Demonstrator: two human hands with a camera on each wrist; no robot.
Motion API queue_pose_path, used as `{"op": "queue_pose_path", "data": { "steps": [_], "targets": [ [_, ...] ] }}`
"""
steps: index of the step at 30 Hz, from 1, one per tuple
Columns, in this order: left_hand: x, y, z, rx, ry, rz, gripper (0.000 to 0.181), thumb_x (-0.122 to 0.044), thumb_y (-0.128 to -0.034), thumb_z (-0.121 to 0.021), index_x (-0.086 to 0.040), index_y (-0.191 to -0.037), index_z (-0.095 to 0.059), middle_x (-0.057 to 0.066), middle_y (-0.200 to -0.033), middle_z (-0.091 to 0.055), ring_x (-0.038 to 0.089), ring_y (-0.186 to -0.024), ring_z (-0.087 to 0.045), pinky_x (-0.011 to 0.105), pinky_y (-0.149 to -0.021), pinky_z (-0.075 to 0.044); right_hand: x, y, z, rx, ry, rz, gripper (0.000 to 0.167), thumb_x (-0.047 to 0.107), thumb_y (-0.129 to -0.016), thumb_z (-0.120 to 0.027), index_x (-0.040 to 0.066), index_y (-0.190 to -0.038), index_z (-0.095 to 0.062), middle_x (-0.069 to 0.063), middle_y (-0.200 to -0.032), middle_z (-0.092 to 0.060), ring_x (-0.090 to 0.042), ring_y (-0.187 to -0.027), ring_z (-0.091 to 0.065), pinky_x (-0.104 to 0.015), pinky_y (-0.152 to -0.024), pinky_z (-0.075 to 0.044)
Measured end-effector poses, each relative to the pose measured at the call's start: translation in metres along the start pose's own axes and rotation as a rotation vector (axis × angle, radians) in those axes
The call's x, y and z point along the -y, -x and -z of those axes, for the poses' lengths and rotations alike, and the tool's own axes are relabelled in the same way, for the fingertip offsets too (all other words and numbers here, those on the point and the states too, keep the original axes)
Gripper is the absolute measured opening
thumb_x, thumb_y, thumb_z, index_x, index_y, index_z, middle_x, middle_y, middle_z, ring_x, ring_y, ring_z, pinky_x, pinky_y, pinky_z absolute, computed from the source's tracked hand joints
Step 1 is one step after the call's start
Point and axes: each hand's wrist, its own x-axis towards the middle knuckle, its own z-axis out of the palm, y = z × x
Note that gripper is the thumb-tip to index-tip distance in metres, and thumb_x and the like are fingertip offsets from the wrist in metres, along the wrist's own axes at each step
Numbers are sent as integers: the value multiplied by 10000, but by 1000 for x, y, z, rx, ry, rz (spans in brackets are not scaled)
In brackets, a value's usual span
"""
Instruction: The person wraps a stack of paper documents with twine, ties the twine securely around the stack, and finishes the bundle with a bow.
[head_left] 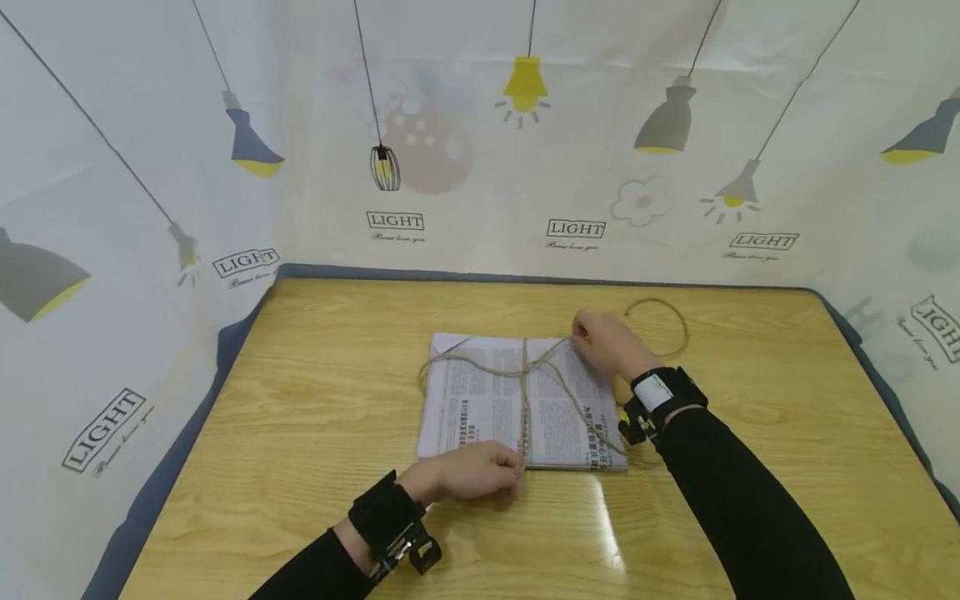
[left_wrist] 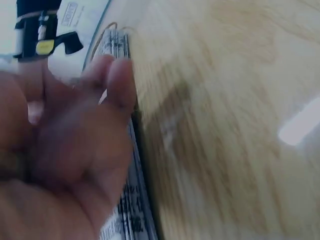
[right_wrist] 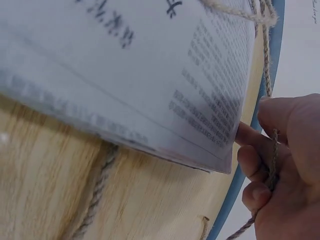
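Note:
A flat stack of folded newspapers (head_left: 487, 408) lies on the wooden table with twine (head_left: 526, 400) running front to back across it and crossing near its far side. My right hand (head_left: 611, 342) is at the stack's far right corner. It pinches the twine (right_wrist: 267, 65) between thumb and finger, and the strand also passes through its curled lower fingers. At the stack's front edge is my left hand (head_left: 476, 472), its loosely bent fingers beside the front-to-back strand. In the left wrist view its fingertips (left_wrist: 122, 80) overlap the stack's edge; whether they pinch anything is hidden.
A loose end of twine (head_left: 684, 325) curls on the table beyond my right hand. Another loose strand (head_left: 573, 400) slants over the stack's right half, and one loops past its left edge. A printed curtain (head_left: 480, 242) surrounds the table (head_left: 322, 375) at the back and sides.

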Motion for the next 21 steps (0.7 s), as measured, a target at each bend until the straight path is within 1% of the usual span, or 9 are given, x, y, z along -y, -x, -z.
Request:
{"op": "queue_pose_path", "data": {
  "steps": [3, 5, 7, 9, 10, 12, 14, 17, 21],
  "targets": [
    [1, 0, -2, -4, -13, 44, 296, -171, -953, -466, -26, -845, -700, -27, -639, -539, 96, -540, -385, 230, -528, -319, 0, -2, -2, 26, -5, -24, 142, 179, -1011, -493, 48, -1023, -544, -122, -872, -596, -208, -686, -516, -344, -642, -399],
    [3, 1, -4, 1, -11, 72, 330, -224, -973, -451, -66, -901, -731, -50, -570, -465, 91, -503, -350, 230, -501, -303, 0, -3, -3, 38, -4, -37, 145, 184, -1014, -489, 50, -1025, -545, -110, -849, -589, -202, -672, -514, -332, -628, -391],
    [5, 1, -4, 8, -4, 85, 354, -271, -998, -444, -87, -936, -740, -54, -532, -393, 96, -477, -313, 236, -478, -291, 0, -3, -3, 47, -4, -44, 140, 180, -1016, -485, 52, -1016, -540, -103, -832, -577, -200, -665, -512, -332, -622, -383],
    [7, 2, -5, -3, -11, 79, 373, -305, -1019, -442, -99, -927, -739, -61, -539, -447, 98, -483, -343, 242, -470, -299, 0, -4, -3, 52, -3, -46, 135, 179, -1018, -480, 56, -998, -532, -97, -816, -562, -198, -661, -506, -332, -620, -376],
    [8, 2, -6, -16, -18, 71, 382, -315, -1026, -435, -111, -918, -738, -55, -572, -512, 91, -509, -396, 244, -474, -309, 0, -3, -3, 52, -2, -45, 134, 177, -1019, -478, 57, -986, -526, -94, -806, -552, -198, -660, -502, -332, -620, -372],
    [8, 3, -6, -42, -37, 49, 391, -328, -1026, -445, -110, -868, -730, -26, -666, -601, 91, -565, -434, 242, -500, -323, -1, -3, -2, 45, 4, -45, 134, 175, -1017, -476, 62, -959, -518, -87, -789, -535, -198, -660, -496, -331, -619, -367],
    [8, 3, -6, -67, -64, 33, 392, -338, -1017, -459, -117, -830, -723, -16, -764, -655, 87, -611, -460, 239, -519, -336, 0, -1, -1, 37, 13, -50, 140, 172, -1012, -476, 66, -929, -515, -79, -770, -523, -199, -657, -492, -327, -614, -364],
    [9, 3, -4, -96, -93, 18, 385, -334, -1003, -472, -124, -806, -727, -18, -771, -625, 92, -602, -402, 232, -545, -328, -1, 2, 2, 37, 33, -55, 154, 165, -1004, -477, 78, -882, -512, -64, -750, -511, -196, -653, -488, -319, -605, -363],
    [14, 5, 2, -145, -106, 9, 349, -278, -972, -499, -102, -774, -725, -66, -657, -525, 94, -556, -348, 234, -528, -298, -5, 9, 6, 67, 55, -47, 171, 143, -994, -463, 86, -836, -496, -57, -735, -494, -193, -646, -471, -317, -602, -353]
  ]
}}
